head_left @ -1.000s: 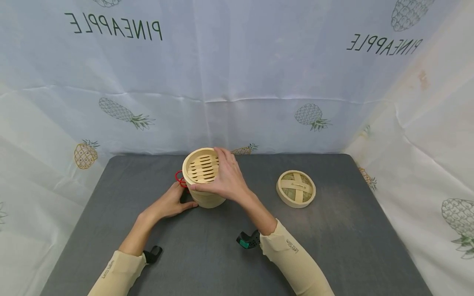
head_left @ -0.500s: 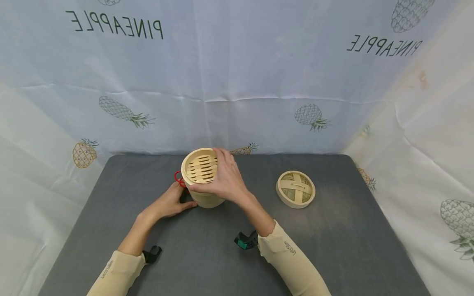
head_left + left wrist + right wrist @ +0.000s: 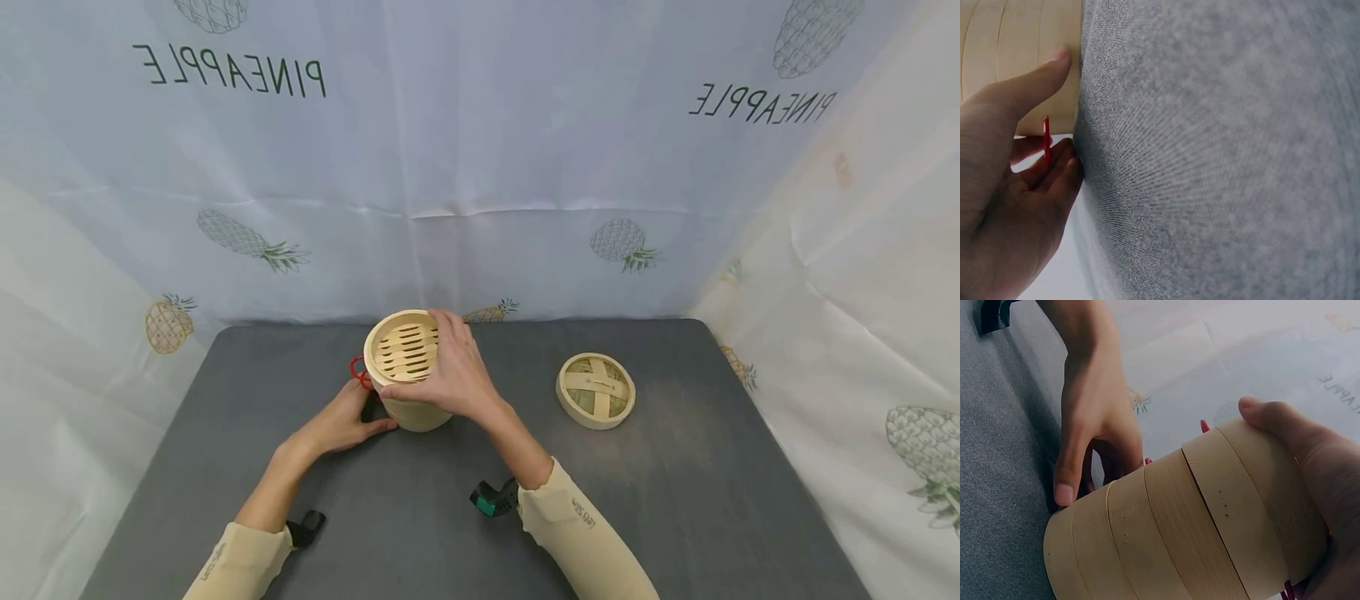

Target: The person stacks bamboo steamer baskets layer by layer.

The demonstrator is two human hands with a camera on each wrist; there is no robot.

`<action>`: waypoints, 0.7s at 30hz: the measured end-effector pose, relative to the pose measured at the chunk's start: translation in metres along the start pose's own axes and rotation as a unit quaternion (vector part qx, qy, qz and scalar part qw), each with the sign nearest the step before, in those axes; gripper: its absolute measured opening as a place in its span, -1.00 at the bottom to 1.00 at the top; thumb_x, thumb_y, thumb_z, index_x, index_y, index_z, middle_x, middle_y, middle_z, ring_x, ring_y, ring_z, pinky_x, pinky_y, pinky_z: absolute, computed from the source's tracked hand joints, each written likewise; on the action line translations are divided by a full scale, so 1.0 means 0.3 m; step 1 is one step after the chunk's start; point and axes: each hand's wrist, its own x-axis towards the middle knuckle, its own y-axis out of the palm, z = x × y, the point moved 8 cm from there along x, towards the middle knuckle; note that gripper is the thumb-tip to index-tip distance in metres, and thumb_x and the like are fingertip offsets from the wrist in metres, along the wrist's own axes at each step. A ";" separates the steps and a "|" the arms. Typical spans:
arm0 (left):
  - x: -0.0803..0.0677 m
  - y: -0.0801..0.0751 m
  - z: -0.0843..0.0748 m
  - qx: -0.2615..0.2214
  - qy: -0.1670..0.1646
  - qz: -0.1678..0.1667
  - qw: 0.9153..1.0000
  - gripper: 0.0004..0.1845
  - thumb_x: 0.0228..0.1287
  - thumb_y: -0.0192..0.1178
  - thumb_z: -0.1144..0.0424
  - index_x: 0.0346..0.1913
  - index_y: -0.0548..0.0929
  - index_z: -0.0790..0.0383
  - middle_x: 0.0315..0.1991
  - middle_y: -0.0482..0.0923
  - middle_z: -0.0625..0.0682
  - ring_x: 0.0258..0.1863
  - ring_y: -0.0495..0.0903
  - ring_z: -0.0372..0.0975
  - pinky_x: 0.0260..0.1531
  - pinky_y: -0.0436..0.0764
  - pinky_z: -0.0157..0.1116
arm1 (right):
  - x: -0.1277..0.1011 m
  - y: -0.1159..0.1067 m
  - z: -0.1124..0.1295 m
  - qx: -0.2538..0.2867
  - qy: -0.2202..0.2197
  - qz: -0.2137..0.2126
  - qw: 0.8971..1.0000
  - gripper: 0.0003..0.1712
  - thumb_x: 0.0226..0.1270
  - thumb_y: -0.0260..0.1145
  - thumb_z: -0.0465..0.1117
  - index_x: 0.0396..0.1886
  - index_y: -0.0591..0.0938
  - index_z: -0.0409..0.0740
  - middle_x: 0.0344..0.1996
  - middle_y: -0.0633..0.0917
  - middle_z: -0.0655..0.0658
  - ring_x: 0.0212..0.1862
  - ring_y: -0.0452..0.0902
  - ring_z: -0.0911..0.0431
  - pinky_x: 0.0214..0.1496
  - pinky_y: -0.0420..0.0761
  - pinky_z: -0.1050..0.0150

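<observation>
A stack of round bamboo steamer baskets [image 3: 420, 417] stands upright near the table's back edge. Its top basket [image 3: 388, 354] shows a slatted floor, and in the right wrist view this basket [image 3: 1235, 506] sits slightly offset on the tier below. My right hand [image 3: 461, 375] grips that top basket across its rim, thumb on the near side and fingers at the far side. Low on the left, my left hand [image 3: 337, 423] holds the stack's base, its thumb [image 3: 1041, 84] against the wall. Red cord loops [image 3: 358, 371] hang beside its fingers, which are partly hidden.
A round woven bamboo lid [image 3: 596, 392] lies to the right on the dark grey table [image 3: 420, 525]. Behind the table hangs a pale curtain [image 3: 450, 150] with pineapple prints. A black wrist device [image 3: 495, 498] juts out under the right wrist.
The head view has tilted slightly, so the scene sits a little lower in it. Both hands keep their hold on the stack, which shows no clear movement.
</observation>
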 end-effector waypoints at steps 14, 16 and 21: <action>0.004 0.002 -0.011 -0.002 0.003 0.000 1.000 -0.22 0.28 0.59 0.24 0.48 0.47 0.33 0.29 0.65 0.17 0.29 0.67 0.05 0.32 0.62 0.15 | -0.005 0.000 -0.009 -0.003 0.005 0.002 1.000 0.52 -0.10 0.74 0.37 0.75 0.16 -0.08 0.65 0.30 -0.20 0.58 0.30 -0.20 0.59 0.44 -0.25; 0.002 0.000 -0.011 -0.003 0.009 -0.005 1.000 -0.23 0.29 0.59 0.23 0.48 0.48 0.33 0.28 0.66 0.18 0.27 0.68 0.07 0.30 0.63 0.17 | -0.005 0.000 -0.006 -0.005 0.003 0.002 1.000 0.52 -0.10 0.73 0.37 0.75 0.16 -0.08 0.65 0.30 -0.19 0.57 0.31 -0.19 0.59 0.46 -0.24; -0.009 0.002 0.010 -0.011 0.045 -0.032 0.998 -0.21 0.27 0.60 0.19 0.48 0.49 0.31 0.26 0.66 0.21 0.27 0.67 0.06 0.28 0.64 0.11 | -0.004 0.006 -0.006 0.000 0.003 0.001 1.000 0.52 -0.11 0.73 0.37 0.74 0.17 -0.08 0.65 0.31 -0.19 0.57 0.31 -0.19 0.60 0.45 -0.24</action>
